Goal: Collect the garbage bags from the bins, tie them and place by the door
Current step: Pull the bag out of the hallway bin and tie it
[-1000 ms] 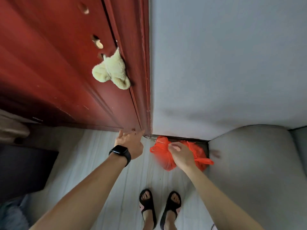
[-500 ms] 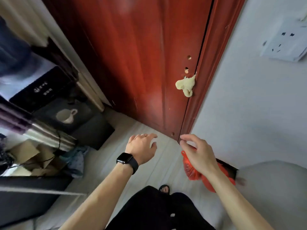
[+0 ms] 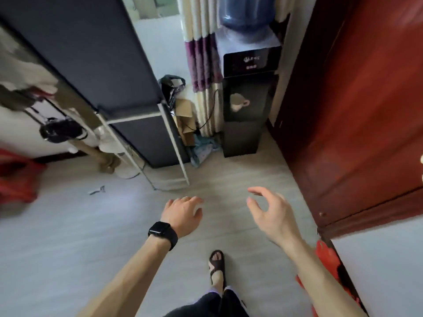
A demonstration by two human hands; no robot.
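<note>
An orange-red garbage bag (image 3: 329, 261) lies on the floor at the foot of the red door (image 3: 357, 124), at the lower right, partly hidden behind my right forearm. My right hand (image 3: 272, 213) hovers above the floor, up and left of the bag, fingers apart and holding nothing. My left hand (image 3: 183, 212), with a black watch on the wrist, is open over the floor to the left of it. A black plastic bag (image 3: 171, 88) sits farther off beside the dark cabinet.
A dark cabinet on a white frame (image 3: 137, 110) stands ahead left. A black water dispenser (image 3: 247, 99) with a blue bottle stands by the curtain (image 3: 201, 65). Cardboard and cloth lie between them. Red fabric (image 3: 16, 175) is at the far left. My sandalled foot (image 3: 216, 266) is below.
My right hand has let go of the orange-red bag, which stays by the door. My view has swung left, away from the door, toward the cabinet and water dispenser.
</note>
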